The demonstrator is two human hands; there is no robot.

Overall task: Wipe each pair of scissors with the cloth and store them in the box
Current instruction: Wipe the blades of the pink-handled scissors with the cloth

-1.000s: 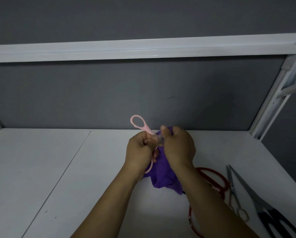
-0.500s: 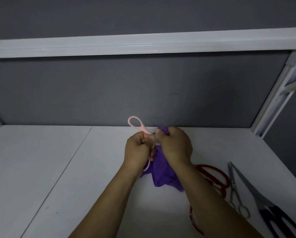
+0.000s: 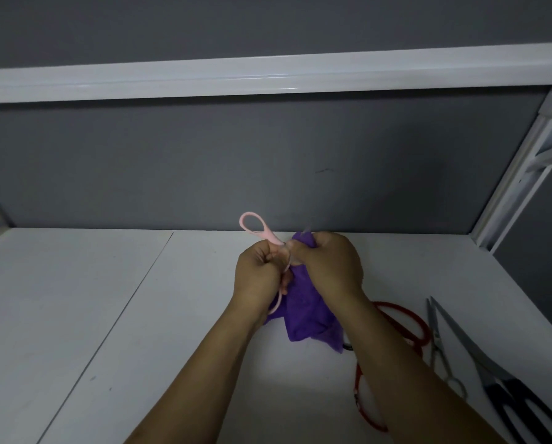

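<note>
Spanning white table (image 3: 76, 315), grey wall (image 3: 204, 161), white rail (image 3: 268, 76)

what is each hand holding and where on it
Left hand grips the pink scissors by their handles; right hand pinches the purple cloth near its top, apparently around the blades.

White tabletop (image 3: 92, 299), grey back panel (image 3: 204, 161), white overhead rail (image 3: 268, 76)

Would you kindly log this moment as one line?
step: wipe | left hand: grips pink scissors | right hand: holds cloth
</note>
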